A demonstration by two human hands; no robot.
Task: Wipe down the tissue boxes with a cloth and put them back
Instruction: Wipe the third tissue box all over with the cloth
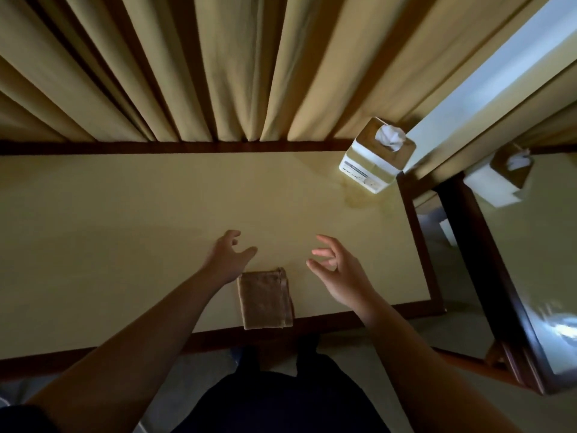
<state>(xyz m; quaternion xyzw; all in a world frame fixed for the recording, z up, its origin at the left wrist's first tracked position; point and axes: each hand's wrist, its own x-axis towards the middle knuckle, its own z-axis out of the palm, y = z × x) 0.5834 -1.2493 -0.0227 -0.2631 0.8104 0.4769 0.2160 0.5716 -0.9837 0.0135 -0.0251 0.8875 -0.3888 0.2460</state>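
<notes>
A white tissue box (pixel 371 165) with a wooden top and a tissue sticking out stands at the far right corner of the table (pixel 125 220). A folded brown cloth (pixel 265 300) lies at the table's near edge, in the middle. My left hand (pixel 228 256) hovers just beyond the cloth's far left corner, fingers loosely spread, holding nothing. To the right of the cloth my right hand (pixel 334 270) is raised, palm turned inward, fingers relaxed and empty. Both hands are well short of the tissue box.
Tan curtains (pixel 218 67) hang along the table's far edge. A dark-framed mirror (pixel 487 245) stands to the right and reflects the tissue box. A faint stain marks the tabletop in front of the box. My dark-clothed legs show below the table's near edge.
</notes>
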